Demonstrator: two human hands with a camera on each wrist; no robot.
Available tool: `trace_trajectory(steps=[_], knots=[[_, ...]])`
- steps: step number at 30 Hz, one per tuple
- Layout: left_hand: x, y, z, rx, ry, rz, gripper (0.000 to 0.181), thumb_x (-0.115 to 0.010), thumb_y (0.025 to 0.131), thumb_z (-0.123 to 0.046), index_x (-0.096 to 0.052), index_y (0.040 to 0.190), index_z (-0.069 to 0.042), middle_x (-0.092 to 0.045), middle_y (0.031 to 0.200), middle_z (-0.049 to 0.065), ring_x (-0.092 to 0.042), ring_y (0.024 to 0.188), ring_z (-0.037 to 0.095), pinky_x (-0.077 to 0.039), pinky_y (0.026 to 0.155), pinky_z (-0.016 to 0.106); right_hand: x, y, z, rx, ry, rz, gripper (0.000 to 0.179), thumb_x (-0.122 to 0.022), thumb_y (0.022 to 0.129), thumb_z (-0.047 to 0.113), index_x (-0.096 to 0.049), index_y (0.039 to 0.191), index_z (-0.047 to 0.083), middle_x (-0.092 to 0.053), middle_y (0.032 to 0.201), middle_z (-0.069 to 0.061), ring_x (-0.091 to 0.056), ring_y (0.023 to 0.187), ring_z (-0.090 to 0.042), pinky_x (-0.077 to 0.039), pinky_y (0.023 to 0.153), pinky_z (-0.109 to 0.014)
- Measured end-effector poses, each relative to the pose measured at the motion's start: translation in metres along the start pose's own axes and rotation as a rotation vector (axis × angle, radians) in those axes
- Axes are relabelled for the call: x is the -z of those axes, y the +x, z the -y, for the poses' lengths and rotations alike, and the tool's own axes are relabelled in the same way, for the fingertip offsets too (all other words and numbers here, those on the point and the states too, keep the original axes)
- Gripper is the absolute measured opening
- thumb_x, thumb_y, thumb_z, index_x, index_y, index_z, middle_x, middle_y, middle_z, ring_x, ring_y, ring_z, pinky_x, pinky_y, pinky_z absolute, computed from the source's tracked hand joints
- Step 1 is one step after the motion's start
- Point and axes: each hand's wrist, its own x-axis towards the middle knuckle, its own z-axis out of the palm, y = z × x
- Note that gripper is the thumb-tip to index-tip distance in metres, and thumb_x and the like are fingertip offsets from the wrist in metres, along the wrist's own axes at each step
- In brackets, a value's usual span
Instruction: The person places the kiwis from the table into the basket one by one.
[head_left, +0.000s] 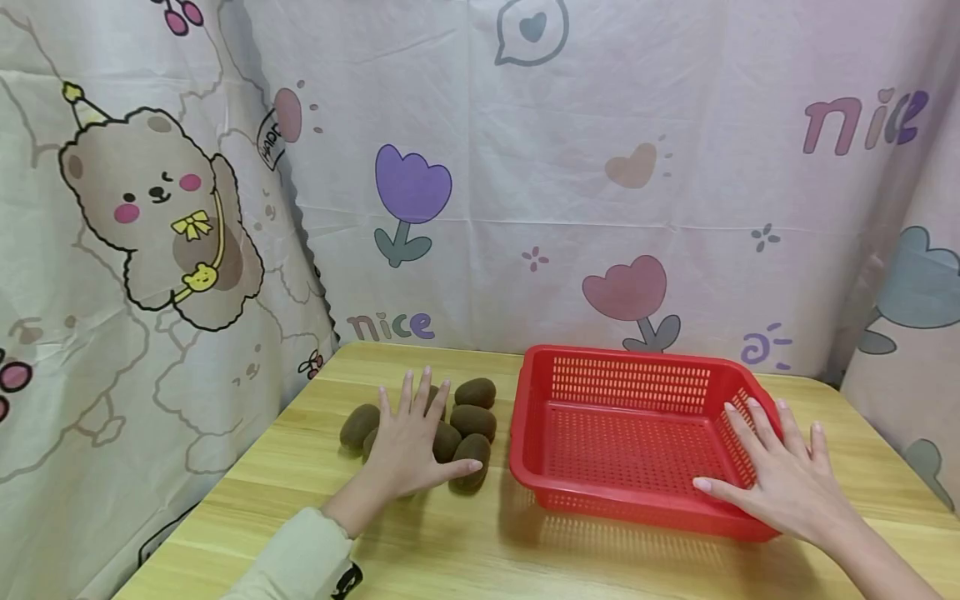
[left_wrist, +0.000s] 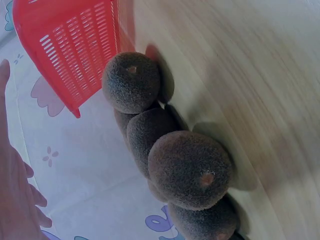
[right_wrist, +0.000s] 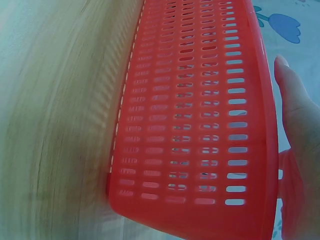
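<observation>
Cream sleeve [head_left: 296,558] cloth sits closest to me, reaching to my left wrist. My left hand [head_left: 408,442] hovers over the kiwis, fingers straight, thumb stretched well out; the left wrist view shows it apart from the fruit. My right hand [head_left: 787,475] is just as wide, fanned over the right rim of the red basket [head_left: 637,507]; whether it touches that rim, I cannot tell.

Under my left hand, the brown kiwis [head_left: 473,423] cluster together on the tabletop [head_left: 420,567], some partly hidden by my fingers. Only a narrow strip of wood separates the nearest ones from the basket's left side. More room lies in front of both, and left of the fruit, out to the slanting left edge. Beyond my right hand, wood runs to the right edge. Behind the far edge hangs a printed cloth [head_left: 480,275].
</observation>
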Motion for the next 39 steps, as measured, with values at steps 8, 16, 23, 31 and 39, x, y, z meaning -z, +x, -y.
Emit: trace_trajectory(steps=[8, 16, 23, 31, 39], knots=[[-0.002, -0.002, 0.000, -0.017, 0.023, 0.013, 0.110, -0.052, 0.068, -0.079, -0.024, 0.147, -0.008, -0.015, 0.153, 0.022, -0.013, 0.140, 0.045, -0.009, 0.104, 0.072, 0.000, -0.001, -0.005, -0.006, 0.032, 0.019, 0.108, -0.059, 0.074, 0.065, -0.011, 0.148, 0.003, -0.011, 0.148, -0.032, 0.016, 0.136, -0.049, 0.020, 0.102, -0.067], [-0.006, -0.006, 0.001, -0.020, -0.025, 0.039, 0.110, -0.050, 0.069, -0.079, -0.022, 0.148, -0.007, -0.015, 0.152, 0.023, -0.012, 0.139, 0.046, -0.013, 0.104, 0.071, 0.001, -0.001, -0.015, -0.008, 0.069, 0.020, 0.106, -0.059, 0.077, 0.061, -0.005, 0.148, 0.004, -0.009, 0.146, -0.035, 0.015, 0.135, -0.051, 0.022, 0.101, -0.065], [-0.011, -0.008, -0.001, -0.015, -0.071, 0.094, 0.111, -0.051, 0.069, -0.078, -0.019, 0.148, -0.005, -0.015, 0.152, 0.023, -0.011, 0.140, 0.045, -0.013, 0.106, 0.069, 0.001, -0.002, -0.025, 0.014, 0.075, 0.005, 0.108, -0.061, 0.077, 0.058, -0.002, 0.148, 0.002, -0.006, 0.148, -0.034, 0.017, 0.136, -0.049, 0.024, 0.103, -0.061], [-0.027, -0.016, -0.004, -0.021, -0.251, 0.061, 0.103, -0.057, 0.075, -0.068, -0.026, 0.144, 0.002, -0.028, 0.148, 0.024, -0.026, 0.136, 0.043, -0.027, 0.110, 0.053, -0.005, -0.009, -0.048, 0.083, 0.072, -0.061, 0.104, -0.064, 0.079, 0.047, -0.002, 0.148, -0.001, -0.008, 0.148, -0.035, 0.019, 0.139, -0.042, 0.031, 0.104, -0.044], [-0.039, -0.025, -0.008, -0.041, -0.350, -0.092, 0.086, -0.066, 0.077, -0.055, -0.044, 0.132, 0.007, -0.046, 0.136, 0.023, -0.044, 0.126, 0.039, -0.040, 0.101, 0.050, -0.007, -0.013, -0.069, 0.109, 0.035, -0.034, 0.106, -0.065, 0.080, 0.044, 0.003, 0.146, -0.004, -0.001, 0.148, -0.036, 0.021, 0.138, -0.039, 0.033, 0.100, -0.034]])
